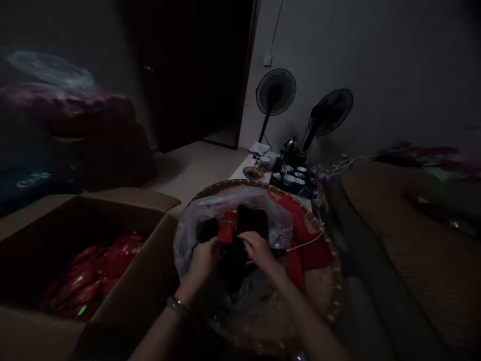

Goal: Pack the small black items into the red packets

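Note:
Both hands work over a round woven bamboo tray (259,346) in dim light. My left hand (205,258), with a bracelet at the wrist, is closed at the lower edge of a red piece with gold marks (227,225). My right hand (255,246) has its fingers pinched together beside dark cloth-like items (252,220). What exactly lies between the fingers of either hand is too dark to make out. Around these items a clear plastic bag (190,220) spreads open on the tray. Red cloth (296,225) lies at its right side, with a thin white cord (310,241) across it.
At left stands an open cardboard box (131,281) holding shiny red packets (90,271). Beyond the tray, a low table (240,168) carries cups (289,179) and a kettle (289,145). Two fans (276,93) stand by the wall. A woven mat (406,225) lies at right.

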Available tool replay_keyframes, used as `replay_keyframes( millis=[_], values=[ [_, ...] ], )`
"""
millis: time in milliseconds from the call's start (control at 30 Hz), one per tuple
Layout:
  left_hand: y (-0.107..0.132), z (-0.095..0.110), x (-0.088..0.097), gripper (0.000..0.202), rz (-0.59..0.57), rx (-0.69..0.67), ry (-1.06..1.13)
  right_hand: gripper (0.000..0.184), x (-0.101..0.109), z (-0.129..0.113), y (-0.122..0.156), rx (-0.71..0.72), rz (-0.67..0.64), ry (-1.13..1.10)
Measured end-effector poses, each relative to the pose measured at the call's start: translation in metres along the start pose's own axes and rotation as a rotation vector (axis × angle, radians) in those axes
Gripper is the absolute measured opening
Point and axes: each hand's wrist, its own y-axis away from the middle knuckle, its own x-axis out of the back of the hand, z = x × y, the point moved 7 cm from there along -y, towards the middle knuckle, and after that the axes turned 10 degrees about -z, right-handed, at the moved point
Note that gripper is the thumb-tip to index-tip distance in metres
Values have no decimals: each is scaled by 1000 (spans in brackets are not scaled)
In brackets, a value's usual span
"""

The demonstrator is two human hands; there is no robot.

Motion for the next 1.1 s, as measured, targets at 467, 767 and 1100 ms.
replay_keyframes(
  millis=[467, 767, 1100],
  values=[
    [1, 14, 6, 35, -139, -59, -80, 29, -12, 57, -26, -41, -328, 412],
    [2, 12, 6, 35, -221, 15, -314, 28, -11, 68, -27, -32, -310, 328],
    [-2, 9, 9, 27, -210, 8, -262, 32, 8, 90, -28, -111, -179, 39]
  ],
)
